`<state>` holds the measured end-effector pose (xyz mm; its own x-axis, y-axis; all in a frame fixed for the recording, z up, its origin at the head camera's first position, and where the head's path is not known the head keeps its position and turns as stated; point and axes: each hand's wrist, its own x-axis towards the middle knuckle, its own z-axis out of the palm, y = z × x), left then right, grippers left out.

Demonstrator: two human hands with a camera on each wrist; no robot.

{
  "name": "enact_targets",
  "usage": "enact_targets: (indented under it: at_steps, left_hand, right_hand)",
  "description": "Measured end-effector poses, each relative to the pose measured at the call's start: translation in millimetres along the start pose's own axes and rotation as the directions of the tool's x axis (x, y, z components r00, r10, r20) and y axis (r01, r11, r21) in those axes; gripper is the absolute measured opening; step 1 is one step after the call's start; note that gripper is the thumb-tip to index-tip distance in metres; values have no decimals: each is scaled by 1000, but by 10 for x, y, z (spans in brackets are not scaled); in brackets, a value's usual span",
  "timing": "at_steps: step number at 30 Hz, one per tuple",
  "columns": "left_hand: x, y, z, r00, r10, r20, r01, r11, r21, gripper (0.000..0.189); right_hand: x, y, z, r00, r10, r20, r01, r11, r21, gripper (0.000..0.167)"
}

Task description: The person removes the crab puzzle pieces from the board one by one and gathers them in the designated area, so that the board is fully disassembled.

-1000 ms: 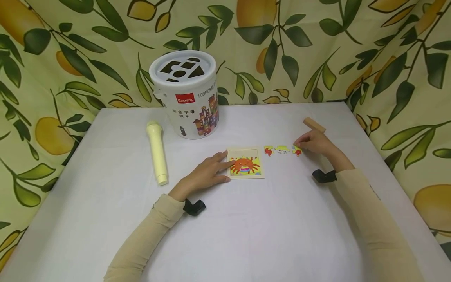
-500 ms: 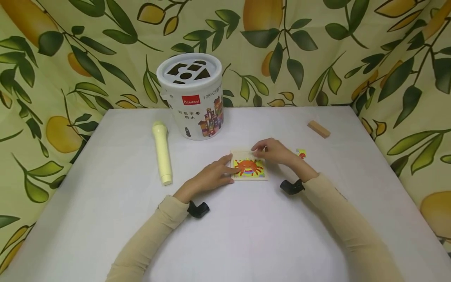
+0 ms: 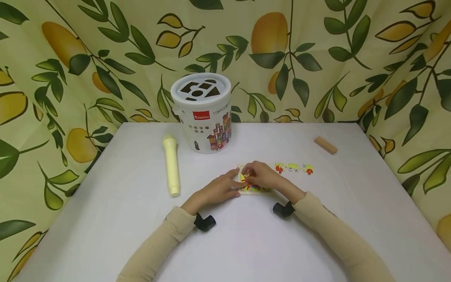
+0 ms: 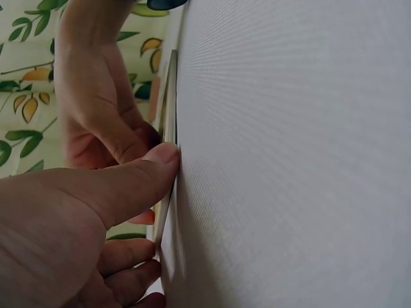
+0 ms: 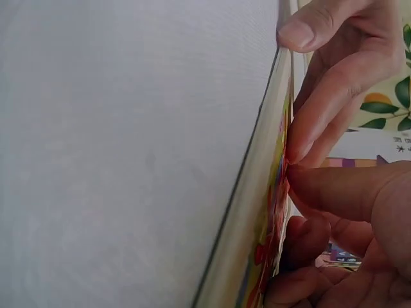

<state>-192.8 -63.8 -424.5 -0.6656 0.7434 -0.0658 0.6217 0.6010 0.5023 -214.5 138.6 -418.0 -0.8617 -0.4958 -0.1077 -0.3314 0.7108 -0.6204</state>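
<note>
A small crab jigsaw puzzle in a pale tray lies flat on the white table, partly covered by both hands. My left hand steadies the tray's left side, thumb at the near edge and an outstretched finger on the picture. Over the puzzle, my right hand has its thumb and fingers bent together at a puzzle piece on the crab's left side. In the right wrist view the right thumb meets the picture surface. To the right lie three loose puzzle pieces in a row.
Behind the hands stands a white block bucket with shape holes in its lid. A pale yellow toy microphone lies left of it. A wooden block lies at the back right, before the patterned cloth.
My right hand has come left from the loose pieces to the crab puzzle, first at the tray's top edge, then over the picture's left part. My left hand stays at the tray. The view has tilted up.
</note>
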Motion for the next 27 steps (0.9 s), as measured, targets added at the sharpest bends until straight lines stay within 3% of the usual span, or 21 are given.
enact_targets:
  at_steps: [12,20,27]
  left_hand:
    - [-20,48,3,1000,6,-19,-6,1000,17,38]
    - [-11,61,29,1000,13,-6,-12,1000,18,38]
    - [4,42,-11,1000,6,-11,-6,999,32,39]
  right_hand:
    - [-31,19,26,994,-91,-57,93,995,24,17]
    - [-16,54,12,998,10,-59,-6,997,71,9]
    - [76,107,-73,995,50,-88,-36,988,153,9]
